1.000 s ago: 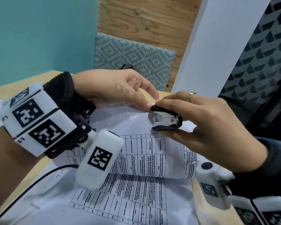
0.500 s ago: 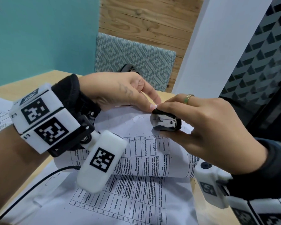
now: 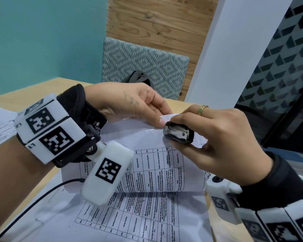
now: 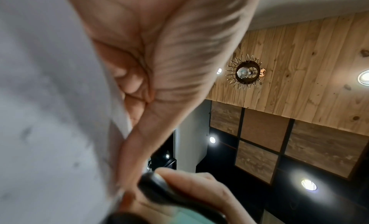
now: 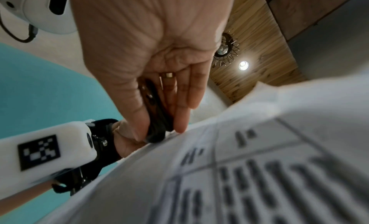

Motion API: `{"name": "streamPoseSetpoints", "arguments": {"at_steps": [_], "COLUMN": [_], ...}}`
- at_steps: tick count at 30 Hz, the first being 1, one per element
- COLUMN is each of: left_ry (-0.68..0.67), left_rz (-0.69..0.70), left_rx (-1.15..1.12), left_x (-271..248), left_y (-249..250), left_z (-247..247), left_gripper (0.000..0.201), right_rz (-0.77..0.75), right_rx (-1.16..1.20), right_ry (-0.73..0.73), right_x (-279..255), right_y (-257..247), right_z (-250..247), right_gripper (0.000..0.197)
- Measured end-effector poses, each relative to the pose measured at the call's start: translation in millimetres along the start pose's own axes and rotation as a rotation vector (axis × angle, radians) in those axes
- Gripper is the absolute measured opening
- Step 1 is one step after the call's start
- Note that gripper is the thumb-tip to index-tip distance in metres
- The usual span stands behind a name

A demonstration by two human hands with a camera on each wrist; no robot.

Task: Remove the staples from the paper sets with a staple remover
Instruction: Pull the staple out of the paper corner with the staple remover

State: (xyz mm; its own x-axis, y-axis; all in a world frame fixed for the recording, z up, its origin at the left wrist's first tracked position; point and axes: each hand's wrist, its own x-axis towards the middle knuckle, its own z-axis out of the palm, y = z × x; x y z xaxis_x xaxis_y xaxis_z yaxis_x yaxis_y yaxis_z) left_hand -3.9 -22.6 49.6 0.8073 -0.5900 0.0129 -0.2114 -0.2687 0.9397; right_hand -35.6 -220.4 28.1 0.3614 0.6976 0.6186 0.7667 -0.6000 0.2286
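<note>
Here, writing: the paper set [image 3: 152,165] carries a printed table, text too small to read; the left wrist unit [image 3: 49,126] shows "L1" and "L2" beside its square black-and-white markers.
Paper set: lifted and curled over, upper edge raised above a second printed sheet [image 3: 129,222] lying flat on the wooden table [image 3: 215,217].
Left hand [image 3: 129,102]: fingers curled, thumb and forefinger pinching the raised top edge of the paper set, thumb tip just beside the staple remover [image 3: 178,134].
Right hand [image 3: 215,137]: thumb below and fingers above, clamped on the staple remover; gold ring [image 3: 203,109] on one finger.
Staple remover: black with metal claws, squeezed nearly together, at the paper's top edge; the staple itself cannot be made out.
Right wrist view: the remover [image 5: 157,117] sits between thumb and fingers, its tip touching the paper.
Behind: patterned chair back [image 3: 143,67], teal wall.
</note>
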Motion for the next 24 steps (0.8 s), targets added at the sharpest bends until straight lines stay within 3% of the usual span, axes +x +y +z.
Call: {"name": "streamPoseSetpoints", "arguments": {"at_steps": [5,10,20,22,24], "left_ry": [0.061,0.119,0.133,0.133,0.137], "left_rz": [0.029,0.085,0.130,0.128,0.123], "left_rx": [-0.019,-0.088,-0.051,-0.056,-0.059], "left_x": [-1,0,7,7,7], "left_y": [-1,1,-5,-6,-7], "left_z": [2,1,5,5,5], "left_gripper": [0.020,0.017,0.029,0.034,0.035], "right_rz": [0.026,0.144,0.378,0.411,0.395], "right_rx": [0.155,0.510,1.214,1.284,1.141], "right_ry": [0.093,0.194,0.142,0.148,0.162], "right_x": [-2,-1,-4,-4,-3], "right_y": [7,17,32,34,32], "right_z": [0,5,22,24,20], "right_gripper": [0.021,0.027,0.036,0.030,0.030]}}
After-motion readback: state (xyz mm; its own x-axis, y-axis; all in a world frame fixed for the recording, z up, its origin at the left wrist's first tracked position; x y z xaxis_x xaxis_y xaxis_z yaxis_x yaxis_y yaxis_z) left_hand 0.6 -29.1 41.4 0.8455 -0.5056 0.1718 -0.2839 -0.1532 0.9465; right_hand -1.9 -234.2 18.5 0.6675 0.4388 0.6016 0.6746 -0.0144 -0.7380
